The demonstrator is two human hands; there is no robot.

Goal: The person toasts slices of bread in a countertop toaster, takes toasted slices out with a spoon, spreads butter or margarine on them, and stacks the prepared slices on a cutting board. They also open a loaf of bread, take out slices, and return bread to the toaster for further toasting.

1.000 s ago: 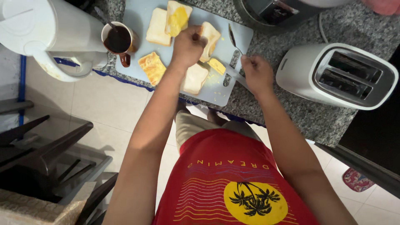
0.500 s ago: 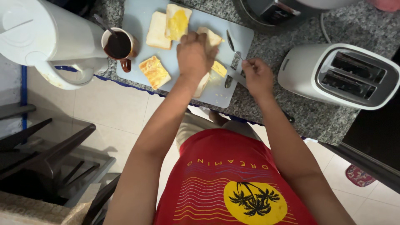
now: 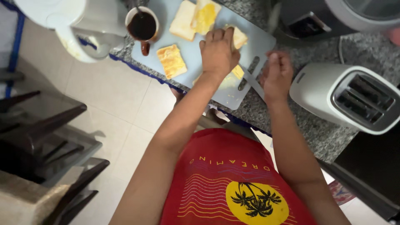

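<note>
**Toast spread across the cutting board, both hands busy**

Left hand [image 3: 217,52] is flat, palm down, fingers together, pressing a slice of bread [image 3: 238,37] near the right edge of the light blue cutting board [image 3: 187,54]. Right hand [image 3: 276,74] is fisted tight around a spoon [image 3: 273,18], blurry, just off the board's right edge over the speckled counter [image 3: 316,125]. A toasted slice [image 3: 171,61] sits near the board's front edge, and two more slices [image 3: 196,18], one yellow on top, at the back edge. A brown mug [image 3: 142,27] of dark drink stands at the board's left edge, white kettle [image 3: 71,21] beside it. White toaster [image 3: 354,98] sits near the counter's right edge.
</note>
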